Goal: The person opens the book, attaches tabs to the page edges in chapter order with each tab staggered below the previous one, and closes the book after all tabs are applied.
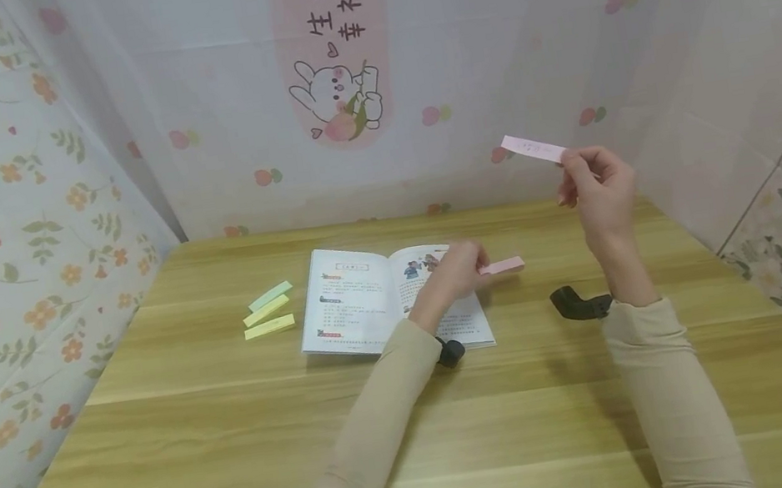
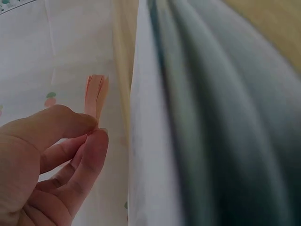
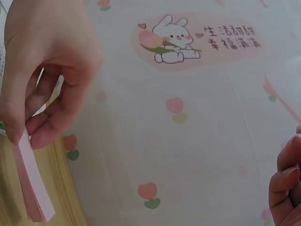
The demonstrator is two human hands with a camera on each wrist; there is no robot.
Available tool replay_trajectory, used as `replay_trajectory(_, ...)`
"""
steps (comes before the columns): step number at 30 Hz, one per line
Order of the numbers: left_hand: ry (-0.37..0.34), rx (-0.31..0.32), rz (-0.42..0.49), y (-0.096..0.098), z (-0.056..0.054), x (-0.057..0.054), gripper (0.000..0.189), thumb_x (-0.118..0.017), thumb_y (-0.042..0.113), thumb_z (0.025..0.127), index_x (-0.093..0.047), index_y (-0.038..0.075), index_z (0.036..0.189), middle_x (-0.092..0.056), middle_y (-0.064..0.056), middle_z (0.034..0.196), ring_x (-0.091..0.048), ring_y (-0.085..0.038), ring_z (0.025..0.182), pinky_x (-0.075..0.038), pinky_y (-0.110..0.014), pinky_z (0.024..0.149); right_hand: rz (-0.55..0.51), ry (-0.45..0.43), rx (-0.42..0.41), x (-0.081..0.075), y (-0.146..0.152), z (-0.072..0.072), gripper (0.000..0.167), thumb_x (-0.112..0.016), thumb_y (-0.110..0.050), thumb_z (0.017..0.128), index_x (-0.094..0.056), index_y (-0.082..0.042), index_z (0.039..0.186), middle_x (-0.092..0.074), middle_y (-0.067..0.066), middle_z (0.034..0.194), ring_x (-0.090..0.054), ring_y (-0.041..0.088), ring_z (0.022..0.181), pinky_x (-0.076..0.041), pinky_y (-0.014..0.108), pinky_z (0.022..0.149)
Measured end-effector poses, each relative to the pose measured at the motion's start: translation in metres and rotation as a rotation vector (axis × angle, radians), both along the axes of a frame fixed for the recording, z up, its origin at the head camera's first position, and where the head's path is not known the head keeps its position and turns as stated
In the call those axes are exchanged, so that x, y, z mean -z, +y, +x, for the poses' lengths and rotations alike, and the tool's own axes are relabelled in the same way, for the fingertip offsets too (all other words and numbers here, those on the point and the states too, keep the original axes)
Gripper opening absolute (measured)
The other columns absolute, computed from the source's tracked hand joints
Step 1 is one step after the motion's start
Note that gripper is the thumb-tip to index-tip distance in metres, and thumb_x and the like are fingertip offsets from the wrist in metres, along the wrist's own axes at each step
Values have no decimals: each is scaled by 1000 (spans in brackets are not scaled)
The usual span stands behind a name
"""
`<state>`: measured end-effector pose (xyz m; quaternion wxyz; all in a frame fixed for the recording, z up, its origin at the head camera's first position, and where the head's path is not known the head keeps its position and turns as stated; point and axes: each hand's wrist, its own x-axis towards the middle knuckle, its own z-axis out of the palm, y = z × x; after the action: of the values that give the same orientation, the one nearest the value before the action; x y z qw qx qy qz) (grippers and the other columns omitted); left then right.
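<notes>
Left hand (image 1: 453, 270): you pinch a pink pad (image 1: 505, 266)
Right hand (image 1: 606, 191): you pinch a pink strip (image 1: 532, 149)
Book (image 1: 355, 308): lies open

Bench (image 1: 241, 460) looks like smooth wood grain with slight sheen, book (image 1: 348, 309) smooth printed paper, pink strips (image 1: 506, 265) and yellow strips (image 1: 269, 327) matt paper, backdrop (image 1: 213, 119) thin creased printed cloth, sleeves (image 1: 381, 410) matt fabric, wrist cameras (image 1: 575, 306) dark, plastic-looking.
</notes>
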<state>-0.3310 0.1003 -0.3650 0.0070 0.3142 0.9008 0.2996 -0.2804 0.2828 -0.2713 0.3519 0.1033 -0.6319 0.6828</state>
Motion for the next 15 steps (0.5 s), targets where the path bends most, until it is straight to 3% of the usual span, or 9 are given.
replay_trajectory(6,-1,-18,-44,7,-3,7,16,-74,7,89,-70,0,103,-67,-6,93,-57,-13,76,-47,-19,68,-5,-11,7,-2,2,0,22,-68,-12,97,-64,7,87,-56,3,61,-50,11,46,-41,18,46)
replay_trajectory(15,-50,-45,-69,17,-2,13,17,-76,6,88,-69,1,103,-65,-6,95,-57,-13,75,-48,-19,68,-1,-26,7,1,5,-2,18,-69,-13,96,-67,-1,82,-56,3,61,-50,11,46,-42,19,45)
